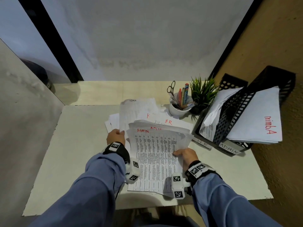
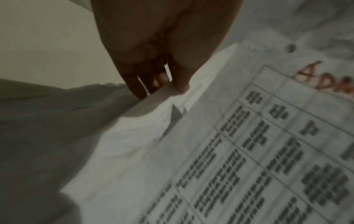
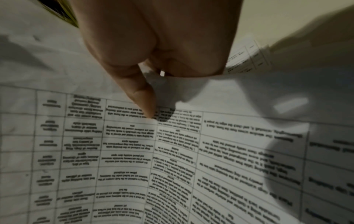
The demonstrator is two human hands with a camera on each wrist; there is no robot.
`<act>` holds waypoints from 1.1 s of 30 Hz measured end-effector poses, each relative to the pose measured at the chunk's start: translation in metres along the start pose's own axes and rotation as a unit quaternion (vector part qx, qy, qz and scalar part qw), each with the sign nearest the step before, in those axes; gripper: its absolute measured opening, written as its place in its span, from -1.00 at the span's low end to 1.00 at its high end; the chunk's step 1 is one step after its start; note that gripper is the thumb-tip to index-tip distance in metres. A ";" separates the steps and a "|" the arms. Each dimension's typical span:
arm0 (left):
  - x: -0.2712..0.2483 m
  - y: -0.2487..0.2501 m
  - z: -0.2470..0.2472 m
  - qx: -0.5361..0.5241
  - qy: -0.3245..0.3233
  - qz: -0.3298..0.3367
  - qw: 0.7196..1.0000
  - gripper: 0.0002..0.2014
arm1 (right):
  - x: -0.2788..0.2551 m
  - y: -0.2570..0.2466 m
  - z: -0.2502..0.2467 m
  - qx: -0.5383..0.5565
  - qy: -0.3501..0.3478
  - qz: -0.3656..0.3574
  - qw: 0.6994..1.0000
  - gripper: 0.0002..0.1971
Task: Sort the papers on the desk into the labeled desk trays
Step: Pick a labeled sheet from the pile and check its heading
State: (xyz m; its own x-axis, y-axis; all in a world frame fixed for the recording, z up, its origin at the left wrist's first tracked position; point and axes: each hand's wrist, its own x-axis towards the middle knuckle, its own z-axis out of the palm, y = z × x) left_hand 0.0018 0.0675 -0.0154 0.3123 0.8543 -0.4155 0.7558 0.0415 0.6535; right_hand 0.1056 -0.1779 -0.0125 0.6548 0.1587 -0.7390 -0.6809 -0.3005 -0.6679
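A loose pile of papers [image 1: 147,115] lies mid-desk, some marked HR in red. On top, nearest me, is a stack of printed table sheets marked ADMIN [image 1: 155,153]. My right hand [image 1: 177,153] holds that stack's right edge, with the thumb [image 3: 145,104] on top of the sheet [image 3: 172,159] and the fingers curled under it. My left hand [image 1: 120,132] pinches the left edge of a sheet in the pile; in the left wrist view the left hand [image 2: 164,87] shows beside the ADMIN sheet [image 2: 249,151]. At the right stand two black mesh trays, HR [image 1: 229,86] and ADMIN [image 1: 275,76], both holding papers.
A white cup [image 1: 179,110] with scissors and pens, and a small potted plant [image 1: 202,92], stand between the pile and the trays. A brown wall [image 1: 270,38] runs behind the trays. A grey panel [image 1: 24,112] borders the desk on the left.
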 end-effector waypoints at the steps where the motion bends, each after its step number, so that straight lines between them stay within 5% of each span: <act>1: -0.002 0.002 -0.007 -0.014 0.031 0.004 0.999 -0.81 | -0.002 -0.002 0.000 -0.005 0.008 0.003 1.000 -0.85; 8: 0.018 0.011 -0.093 -0.124 0.234 0.035 0.964 -0.72 | 0.000 -0.008 -0.003 -0.022 0.032 0.005 0.999 -0.64; 11: 0.039 0.005 -0.129 -0.155 0.254 0.043 0.954 -0.68 | 0.007 -0.008 -0.003 -0.038 0.031 -0.016 0.999 -0.74; 15: 0.028 0.010 -0.132 -0.165 0.131 0.102 0.972 -0.80 | 0.022 -0.004 -0.004 -0.058 0.026 -0.025 0.998 -0.79; 19: -0.014 0.018 -0.093 -0.134 -0.012 0.157 0.979 -0.79 | 0.023 -0.005 0.000 -0.049 0.021 -0.022 0.998 -0.68; 21: -0.028 0.017 -0.069 -0.100 -0.059 0.166 0.979 -0.81 | 0.014 -0.010 0.002 -0.045 0.018 -0.028 0.998 -0.78; 27: -0.041 0.001 -0.014 -0.105 -0.117 0.096 0.983 -0.85 | 0.000 -0.018 -0.002 -0.003 0.007 -0.038 0.999 -0.71; 30: -0.044 -0.004 -0.005 -0.145 -0.143 0.086 0.975 -0.76 | -0.004 -0.019 -0.005 0.039 -0.017 -0.021 0.999 -0.86; 33: -0.056 0.000 -0.007 -0.180 -0.162 0.085 0.967 -0.80 | -0.007 -0.022 -0.007 0.104 -0.062 0.009 0.993 -0.39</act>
State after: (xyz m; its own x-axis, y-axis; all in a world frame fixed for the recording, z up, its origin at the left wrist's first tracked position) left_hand -0.0195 0.0240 0.0126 0.6216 0.6604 -0.4213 0.4476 0.1420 0.8829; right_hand 0.1188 -0.1793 0.0083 0.6050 0.2734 -0.7478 -0.7536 -0.1064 -0.6486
